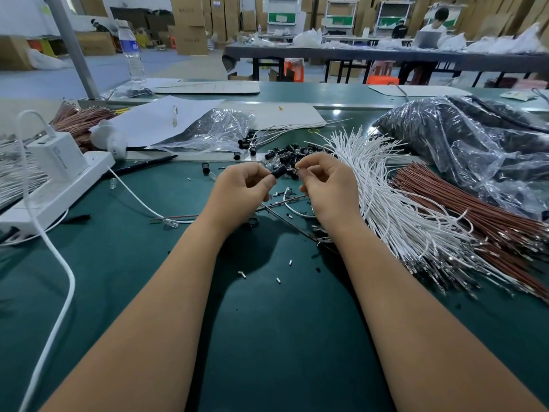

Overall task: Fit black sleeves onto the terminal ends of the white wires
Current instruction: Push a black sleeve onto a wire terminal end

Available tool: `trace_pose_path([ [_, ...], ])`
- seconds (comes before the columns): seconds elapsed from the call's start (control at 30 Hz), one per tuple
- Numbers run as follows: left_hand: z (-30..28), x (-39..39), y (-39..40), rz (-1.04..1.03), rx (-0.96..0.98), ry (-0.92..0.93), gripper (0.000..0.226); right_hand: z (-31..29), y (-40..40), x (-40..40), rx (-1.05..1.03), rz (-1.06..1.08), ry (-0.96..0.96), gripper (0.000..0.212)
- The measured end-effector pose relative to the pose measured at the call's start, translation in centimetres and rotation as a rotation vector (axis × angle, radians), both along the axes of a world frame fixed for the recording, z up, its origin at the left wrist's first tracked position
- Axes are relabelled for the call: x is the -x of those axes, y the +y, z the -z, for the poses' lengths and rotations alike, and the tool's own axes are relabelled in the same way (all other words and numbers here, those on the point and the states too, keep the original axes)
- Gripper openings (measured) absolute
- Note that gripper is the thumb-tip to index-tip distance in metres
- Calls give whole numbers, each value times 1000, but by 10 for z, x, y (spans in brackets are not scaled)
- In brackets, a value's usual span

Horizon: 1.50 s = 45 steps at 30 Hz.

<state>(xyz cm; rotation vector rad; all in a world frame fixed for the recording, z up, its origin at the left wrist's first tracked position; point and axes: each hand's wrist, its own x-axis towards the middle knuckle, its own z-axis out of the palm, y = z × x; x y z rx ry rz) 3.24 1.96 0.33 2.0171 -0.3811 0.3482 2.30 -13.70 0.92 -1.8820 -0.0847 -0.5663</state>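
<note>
Two bare hands meet above the middle of the green desk [267,322], forearms reaching in from the bottom edge. The left hand [242,188] is curled closed, its thumb and forefinger pinching a black sleeve [278,173] that points toward the other hand. The right hand [329,185] is also closed, its fingertips nipping the end of a white wire [292,210]; a short metal tip shows between its fingers and the sleeve's mouth, right at the opening, though whether it has entered cannot be told. The wire loops down below the right palm and rests on the desk.

Just beyond the hands lies a loose heap of black sleeves [292,153], some spilling toward a crumpled clear bag [214,130] on the left. To the right of the hands a thick bundle of white wires [395,203] fans across the desk, with a bundle of brown wires [475,215] lying beside it on the far right, their metal terminals pointing toward the near edge. Behind those sits a large clear bag of dark parts [463,144]. On the left edge a white power strip [56,188] carries a white charger [56,157], and a white cable [59,269] trails down toward the near edge. Small white and black scraps dot the desk between the forearms.
</note>
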Motion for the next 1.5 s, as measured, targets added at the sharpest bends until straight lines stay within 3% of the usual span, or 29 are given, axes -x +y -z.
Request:
trace_pose_path([
  [0.17,3,0,1,-26,-53,-123,7,2,-3,-2,-42,10,84,17],
  [0.4,5,0,4,-132,-252,-298,6,0,-3,1,-225,-78,162,16],
  [0.63,5,0,1,-139,-242,-362,7,-1,-2,2,-339,-118,197,14],
  [0.87,5,-3,0,-124,-155,-299,4,1,0,1,65,13,-51,28],
  [1.07,6,-2,-2,-68,-99,-194,12,6,0,0,214,-15,-176,14],
  [1.5,6,-3,-1,-37,-55,-198,4,2,3,1,63,-41,-45,32],
])
